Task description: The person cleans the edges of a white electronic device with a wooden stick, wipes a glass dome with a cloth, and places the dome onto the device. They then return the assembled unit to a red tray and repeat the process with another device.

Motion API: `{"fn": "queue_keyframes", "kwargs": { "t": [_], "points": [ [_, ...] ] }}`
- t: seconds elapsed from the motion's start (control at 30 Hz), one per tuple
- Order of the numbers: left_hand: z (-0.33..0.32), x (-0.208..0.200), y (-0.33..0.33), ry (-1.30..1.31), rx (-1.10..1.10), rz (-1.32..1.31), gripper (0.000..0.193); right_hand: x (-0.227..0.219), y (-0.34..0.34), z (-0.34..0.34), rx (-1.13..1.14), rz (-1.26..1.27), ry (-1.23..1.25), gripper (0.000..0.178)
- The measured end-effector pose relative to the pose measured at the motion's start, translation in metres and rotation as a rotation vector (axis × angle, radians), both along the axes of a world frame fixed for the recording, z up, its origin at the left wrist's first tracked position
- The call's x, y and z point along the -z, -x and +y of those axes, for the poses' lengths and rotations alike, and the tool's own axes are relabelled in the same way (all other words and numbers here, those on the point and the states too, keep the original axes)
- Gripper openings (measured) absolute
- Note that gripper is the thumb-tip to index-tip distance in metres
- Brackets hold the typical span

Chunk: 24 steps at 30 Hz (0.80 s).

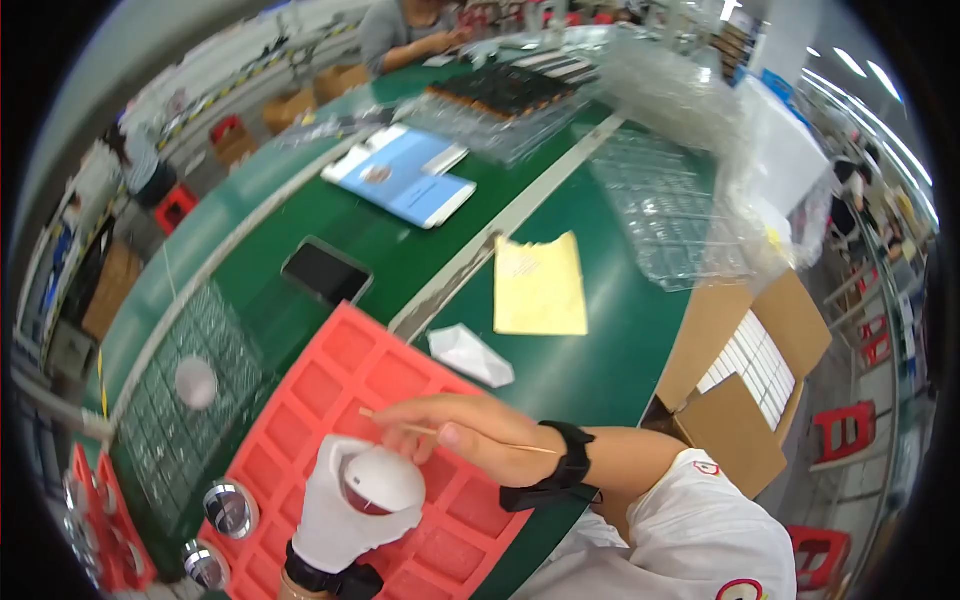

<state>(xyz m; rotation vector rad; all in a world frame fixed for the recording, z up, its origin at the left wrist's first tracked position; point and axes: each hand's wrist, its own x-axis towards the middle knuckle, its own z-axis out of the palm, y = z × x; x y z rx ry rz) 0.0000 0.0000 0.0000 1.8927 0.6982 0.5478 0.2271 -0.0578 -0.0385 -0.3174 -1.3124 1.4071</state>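
Observation:
My left hand [335, 515], in a white glove, grips a smooth white dome-shaped part [390, 480] with a small dark hole in its side. My right hand [475, 430] is bare and sits right beside the dome. A thin wooden stick [515, 446] lies across its fingers under the thumb, its far end sticking out beyond them. Whether the right fingers touch the dome I cannot tell. Both hands are over a red tray [345, 350] with square compartments. Two shiny silver round parts [231, 508] are at the tray's left edge.
A clear blister tray [165, 430] with a pale disc [196, 382] lies left. Beyond are a phone [328, 270], white tissue [470, 355], yellow paper [540, 290], blue-white leaflets [400, 175] and clear trays [670, 210]. A cardboard box [735, 425] stands right. Another person [400, 35] sits across.

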Motion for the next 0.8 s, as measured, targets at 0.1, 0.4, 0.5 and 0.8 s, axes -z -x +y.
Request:
{"fn": "queue_keyframes", "kwargs": {
  "t": [0.1, 0.4, 0.5, 0.8],
  "points": [
    [-0.053, 0.021, -0.035, 0.015, -0.171, 0.028, 0.066, 0.004, -0.022, -0.042, 0.15, -0.312, 0.078, 0.039],
    [-0.045, 0.031, -0.028, -0.144, -0.241, 0.276, 0.067, 0.015, -0.005, -0.058, 0.422, -0.487, -0.126, 0.012],
    [-0.049, 0.042, -0.03, -0.255, -0.236, 0.292, 0.072, 0.007, -0.009, -0.058, 0.437, -0.694, -0.291, 0.016],
    [-0.045, 0.05, -0.033, -0.318, -0.167, 0.174, 0.074, 0.003, -0.002, -0.051, 0.632, -0.866, -0.52, 0.021]
  ]
}}
